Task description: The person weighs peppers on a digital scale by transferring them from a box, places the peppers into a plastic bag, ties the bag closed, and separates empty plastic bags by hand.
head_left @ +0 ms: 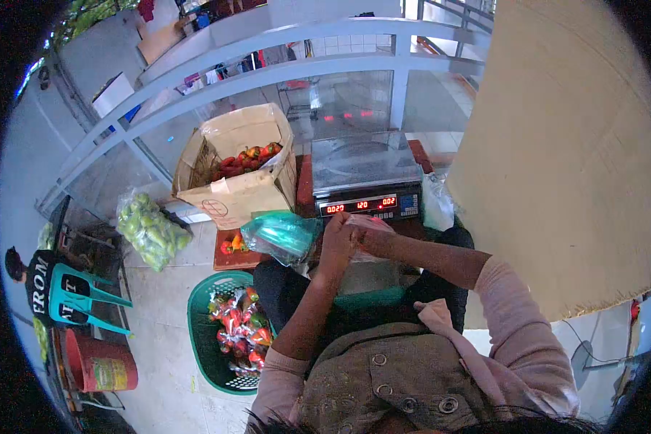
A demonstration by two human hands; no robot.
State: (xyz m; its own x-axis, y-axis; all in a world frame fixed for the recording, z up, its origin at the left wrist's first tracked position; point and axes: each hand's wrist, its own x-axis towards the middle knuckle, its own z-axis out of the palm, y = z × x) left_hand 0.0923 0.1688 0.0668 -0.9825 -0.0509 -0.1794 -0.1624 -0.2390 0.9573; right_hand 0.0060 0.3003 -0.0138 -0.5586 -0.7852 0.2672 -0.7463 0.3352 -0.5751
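In front of the digital scale (365, 177), my left hand (336, 237) and my right hand (372, 240) meet over my lap. Their fingers are closed on a clear plastic bag (378, 223) with a pinkish tint; its contents are hard to make out. Lit red digits show on the scale's front, and its metal plate holds nothing visible. Just left of my hands lies a bundle of green and clear plastic bags (282, 233). A green basket (194, 329) beside my leg holds several bagged red and green peppers (242, 329).
Behind the bundle stands a cardboard box (228, 202) with red peppers. A clear sack of green vegetables (150, 228) sits on the tiled floor. At far left are a person (40, 282) by a teal chair (76, 296) and a red bucket (101, 362). A cardboard sheet (557, 159) rises on the right.
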